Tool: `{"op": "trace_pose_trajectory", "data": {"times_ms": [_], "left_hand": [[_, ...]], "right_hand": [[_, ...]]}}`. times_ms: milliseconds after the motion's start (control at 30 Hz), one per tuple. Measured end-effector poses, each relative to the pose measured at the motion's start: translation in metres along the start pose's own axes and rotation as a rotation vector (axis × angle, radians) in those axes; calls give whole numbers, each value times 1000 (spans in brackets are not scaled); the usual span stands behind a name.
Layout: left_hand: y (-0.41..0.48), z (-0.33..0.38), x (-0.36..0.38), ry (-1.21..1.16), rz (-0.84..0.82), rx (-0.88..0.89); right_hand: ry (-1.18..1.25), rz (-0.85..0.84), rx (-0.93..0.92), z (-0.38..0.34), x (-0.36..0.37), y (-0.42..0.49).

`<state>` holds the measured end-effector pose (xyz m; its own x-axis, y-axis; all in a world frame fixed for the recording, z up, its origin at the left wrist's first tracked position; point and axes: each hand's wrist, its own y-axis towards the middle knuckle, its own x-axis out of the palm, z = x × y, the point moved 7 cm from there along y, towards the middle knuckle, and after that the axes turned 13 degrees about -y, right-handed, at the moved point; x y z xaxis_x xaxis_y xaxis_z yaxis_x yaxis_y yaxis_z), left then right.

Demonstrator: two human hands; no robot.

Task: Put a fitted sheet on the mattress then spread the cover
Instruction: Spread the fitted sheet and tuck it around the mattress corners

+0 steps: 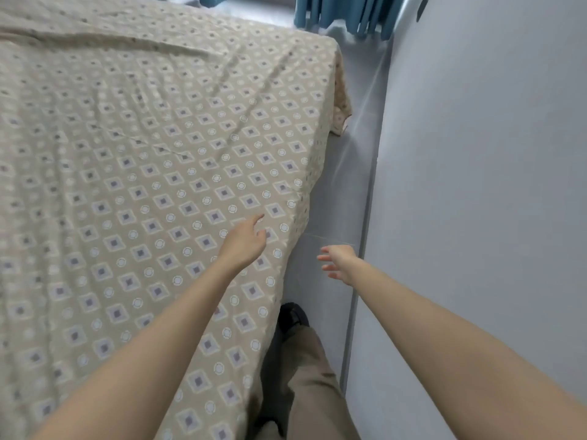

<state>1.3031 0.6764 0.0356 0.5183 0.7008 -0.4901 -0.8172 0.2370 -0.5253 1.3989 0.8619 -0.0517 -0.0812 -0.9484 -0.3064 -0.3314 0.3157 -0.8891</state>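
sheet (152, 160): creased, far corner hanging loose
left hand (246, 239): spread, empty
right hand (338, 260): spread, empty
risk: loose corner could pop off

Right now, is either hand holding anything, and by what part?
Nothing is held. The left hand is open above the patterned sheet near the bed's edge; the right hand is open above the floor.

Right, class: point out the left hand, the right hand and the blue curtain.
left hand (246, 240), head view, back of the hand.
right hand (338, 262), head view, middle of the hand.
blue curtain (343, 11), head view, lower folds.
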Motion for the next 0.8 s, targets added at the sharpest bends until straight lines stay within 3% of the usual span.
{"op": "trace_pose_trajectory", "data": {"times_ms": [333,633,800], "left_hand": [[111,-51,23,54,49,34],[182,-96,56,201,144,130],[201,-105,68,256,115,142]], "right_hand": [[16,-102,129,-21,53,133],[278,-139,150,0,116,224],[498,-273,169,6,154,271]]}}
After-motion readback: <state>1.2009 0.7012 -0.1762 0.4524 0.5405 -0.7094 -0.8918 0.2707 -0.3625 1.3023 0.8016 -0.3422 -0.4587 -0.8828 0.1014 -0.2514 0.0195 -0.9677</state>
